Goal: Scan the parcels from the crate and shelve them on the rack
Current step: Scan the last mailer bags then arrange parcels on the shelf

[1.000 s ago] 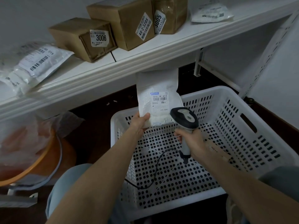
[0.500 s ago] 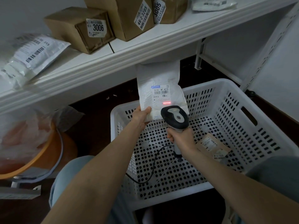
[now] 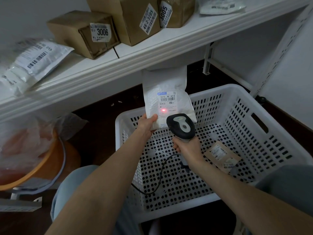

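As left hand point(image 3: 147, 124) pinches parcel point(image 3: 165, 85), right point(image 3: 188, 148) grips scanner point(image 3: 180, 126)

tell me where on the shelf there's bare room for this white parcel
Bare shelf strip runs in front of the box marked 3005 toward the white bag. A smaller gap lies between the grey bag and the box marked 3006. The back row of boxes is crowded.

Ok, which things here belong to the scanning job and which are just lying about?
Job: white padded mailer, black handheld scanner, white perforated plastic crate, brown paper parcel, white rack shelf.
Lying about: orange round basin, crumpled clear plastic bag.
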### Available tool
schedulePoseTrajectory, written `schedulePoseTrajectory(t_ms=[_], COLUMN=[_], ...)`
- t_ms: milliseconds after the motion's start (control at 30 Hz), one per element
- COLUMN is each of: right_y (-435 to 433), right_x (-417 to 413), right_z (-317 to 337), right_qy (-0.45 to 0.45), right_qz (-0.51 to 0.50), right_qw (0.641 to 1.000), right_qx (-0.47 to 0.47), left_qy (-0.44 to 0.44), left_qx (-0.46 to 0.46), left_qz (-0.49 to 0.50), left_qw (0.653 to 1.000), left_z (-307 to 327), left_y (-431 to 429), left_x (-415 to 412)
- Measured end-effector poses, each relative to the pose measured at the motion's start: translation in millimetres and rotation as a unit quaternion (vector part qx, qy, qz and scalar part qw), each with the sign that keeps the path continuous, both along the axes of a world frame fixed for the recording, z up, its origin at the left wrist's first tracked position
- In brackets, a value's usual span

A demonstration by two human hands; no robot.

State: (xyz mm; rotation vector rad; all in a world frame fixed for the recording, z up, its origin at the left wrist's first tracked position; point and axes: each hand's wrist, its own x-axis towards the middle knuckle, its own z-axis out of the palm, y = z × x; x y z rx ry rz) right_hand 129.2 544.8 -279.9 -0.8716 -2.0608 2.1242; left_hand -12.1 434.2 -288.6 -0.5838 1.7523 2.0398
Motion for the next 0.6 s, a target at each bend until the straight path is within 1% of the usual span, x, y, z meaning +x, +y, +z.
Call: schedulePoseTrajectory(t_ms=[167, 600], right_y=[0.3, 1.2], right_x=[1.5, 1.0], right_z=[0.0, -1.6], right_qy=[0.004, 0.005], right_qz=[0.000, 0.001], right_qw=[1.000, 1.000], right_qx=[-0.012, -0.004], left_qy=[-0.007, -0.005], left_qx=[-0.006, -0.012], left_qz=[0.004, 0.003], left_qw=[1.000, 1.000], left_z=[-0.2, 2.8], left_y=[-1.2, -1.4], left_x=[-0.9, 1.7])
